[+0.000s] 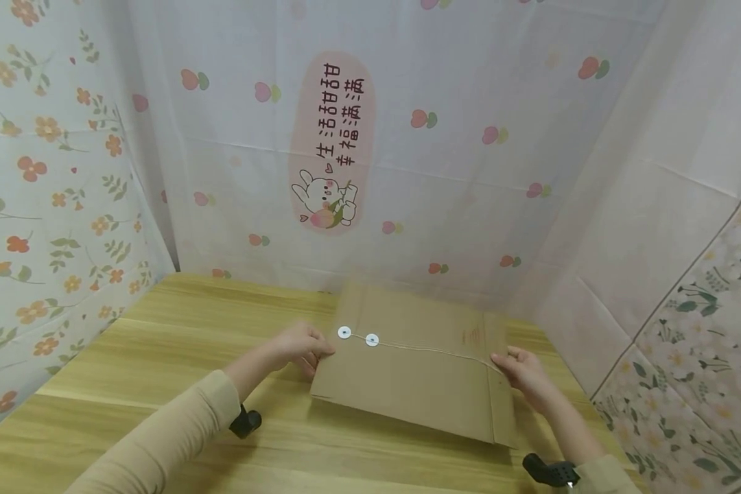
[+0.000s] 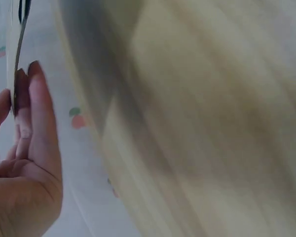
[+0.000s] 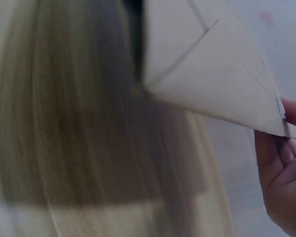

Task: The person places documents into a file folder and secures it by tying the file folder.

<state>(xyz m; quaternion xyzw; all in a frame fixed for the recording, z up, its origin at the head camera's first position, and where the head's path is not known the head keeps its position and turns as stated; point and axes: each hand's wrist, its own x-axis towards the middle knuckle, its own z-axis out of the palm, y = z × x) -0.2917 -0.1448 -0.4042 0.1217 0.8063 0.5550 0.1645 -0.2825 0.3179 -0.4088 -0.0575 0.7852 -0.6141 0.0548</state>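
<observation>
A brown kraft paper document envelope [image 1: 420,384] with two white round buttons and a string across its front is held between both hands, raised over the table. My left hand [image 1: 299,346] pinches its left edge, thumb in front and fingers behind. At the opposite edge my right hand [image 1: 525,374] pinches it near the string's end. In the left wrist view the envelope shows as a thin edge [image 2: 13,54] between the thumb and fingers of the left hand [image 2: 29,163]. The right wrist view has the envelope's underside [image 3: 207,69] with fold lines, gripped at its corner by the right hand [image 3: 288,173].
A wood-grain table [image 1: 222,315] lies beneath the envelope. Behind it hangs a white curtain [image 1: 241,185] printed with fruit and a rabbit; floral cloths [image 1: 55,206] cover the sides. Dark wrist camera mounts [image 1: 245,421] sit under both forearms.
</observation>
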